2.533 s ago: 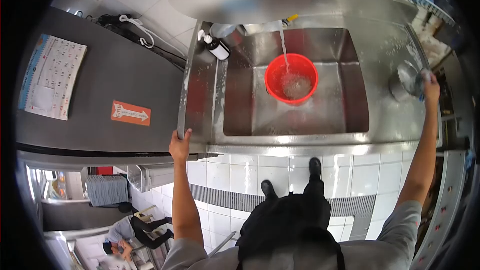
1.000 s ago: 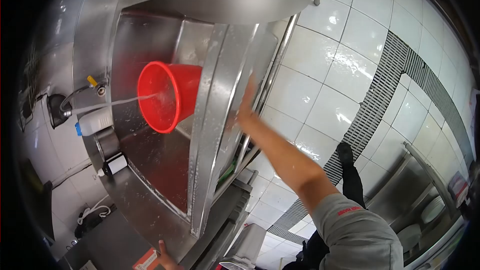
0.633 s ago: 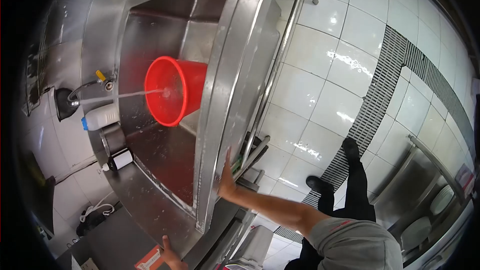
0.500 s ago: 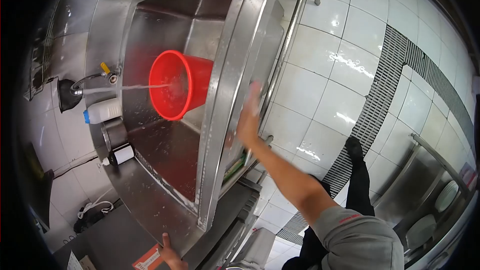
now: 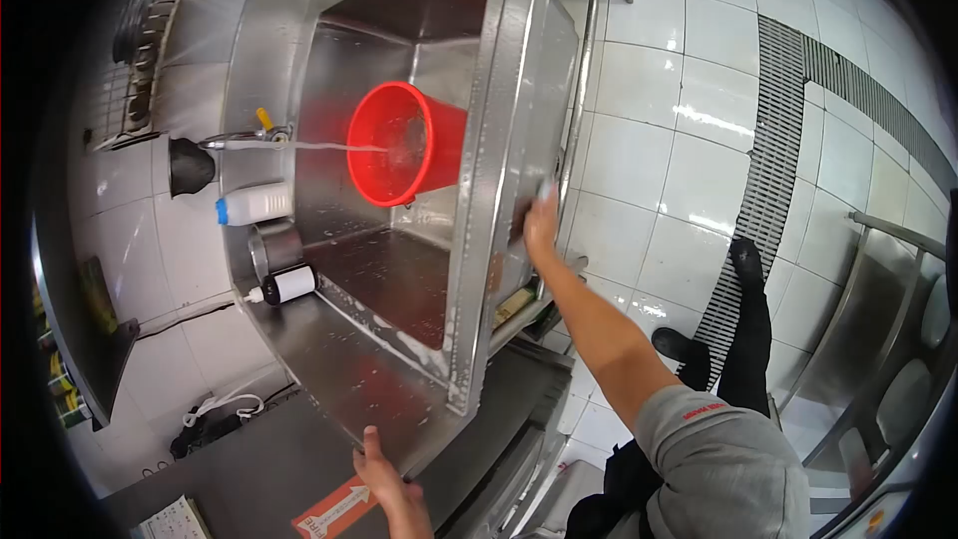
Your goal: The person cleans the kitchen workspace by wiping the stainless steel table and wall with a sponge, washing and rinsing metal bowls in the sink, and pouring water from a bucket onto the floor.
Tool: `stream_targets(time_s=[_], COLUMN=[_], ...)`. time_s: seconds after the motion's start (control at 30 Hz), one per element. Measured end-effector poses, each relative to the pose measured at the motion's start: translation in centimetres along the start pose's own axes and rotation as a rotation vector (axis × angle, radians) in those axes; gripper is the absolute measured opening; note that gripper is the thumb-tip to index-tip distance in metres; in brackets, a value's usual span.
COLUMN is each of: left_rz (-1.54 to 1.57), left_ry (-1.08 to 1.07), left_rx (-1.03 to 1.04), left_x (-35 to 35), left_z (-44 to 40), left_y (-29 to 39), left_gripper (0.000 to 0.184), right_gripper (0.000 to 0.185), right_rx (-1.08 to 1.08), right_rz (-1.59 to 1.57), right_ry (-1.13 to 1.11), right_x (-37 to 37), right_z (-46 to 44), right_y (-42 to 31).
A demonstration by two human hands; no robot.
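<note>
A red bucket (image 5: 447, 145) stands in the steel sink (image 5: 483, 180), and a stream of water from the tap (image 5: 244, 140) runs into it. My right hand (image 5: 542, 225) is beside the sink's outer front panel, partly blurred. Its fingers look stretched out, and I see nothing held in them. My left hand (image 5: 391, 489) is low in the view, by the near corner of the sink's steel ledge. The thumb stands apart from the fingers, and no object shows in its grasp. An orange sticker with a white arrow (image 5: 334, 509) lies just left of it on the dark counter.
A white jug with a blue cap (image 5: 257, 204), a steel container (image 5: 274, 248) and a dark pump bottle with a white label (image 5: 286, 285) stand along the back ledge. A metal rail (image 5: 579, 90) runs along the sink's front. A drain grate (image 5: 773, 140) crosses the tiled floor.
The view has shifted, so the sink and bucket appear farther right. More of my left hand shows at the sink's corner. My right hand remains by the front panel. Water still runs into the bucket.
</note>
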State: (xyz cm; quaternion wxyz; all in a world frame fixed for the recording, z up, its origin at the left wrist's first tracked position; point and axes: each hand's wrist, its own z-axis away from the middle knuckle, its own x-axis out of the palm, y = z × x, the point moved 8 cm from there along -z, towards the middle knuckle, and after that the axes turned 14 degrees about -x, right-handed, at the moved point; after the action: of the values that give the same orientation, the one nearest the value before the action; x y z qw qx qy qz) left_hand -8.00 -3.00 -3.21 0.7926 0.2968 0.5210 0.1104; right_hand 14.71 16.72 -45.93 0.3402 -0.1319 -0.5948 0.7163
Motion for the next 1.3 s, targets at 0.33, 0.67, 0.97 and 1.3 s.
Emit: stream_targets(time_s=[0.33, 0.67, 0.97, 1.3], left_rz=[0.024, -0.111, -0.042, -0.095], left_ry=[-0.043, 0.054, 0.042, 0.105], left_rx=[-0.050, -0.068, -0.057, -0.089], left_x=[1.3, 1.5, 2.0, 1.9], left_z=[2.3, 2.6, 2.7, 2.8], left_y=[0.9, 0.8, 0.8, 1.1], left_gripper=[0.044, 0.048, 0.047, 0.059], right_gripper=[0.050, 0.052, 0.051, 0.046], right_rx=[0.775, -0.390, -0.337, -0.050], right_rz=[-1.163, 0.252, 0.110, 0.451], right_ry=[0.027, -0.060, -0.410, -0.188], right_x=[7.7, -4.0, 0.2, -5.5], right_z=[23.7, 15.2, 25.0, 19.5], right_y=[-2.3, -4.7, -9.9, 11.2])
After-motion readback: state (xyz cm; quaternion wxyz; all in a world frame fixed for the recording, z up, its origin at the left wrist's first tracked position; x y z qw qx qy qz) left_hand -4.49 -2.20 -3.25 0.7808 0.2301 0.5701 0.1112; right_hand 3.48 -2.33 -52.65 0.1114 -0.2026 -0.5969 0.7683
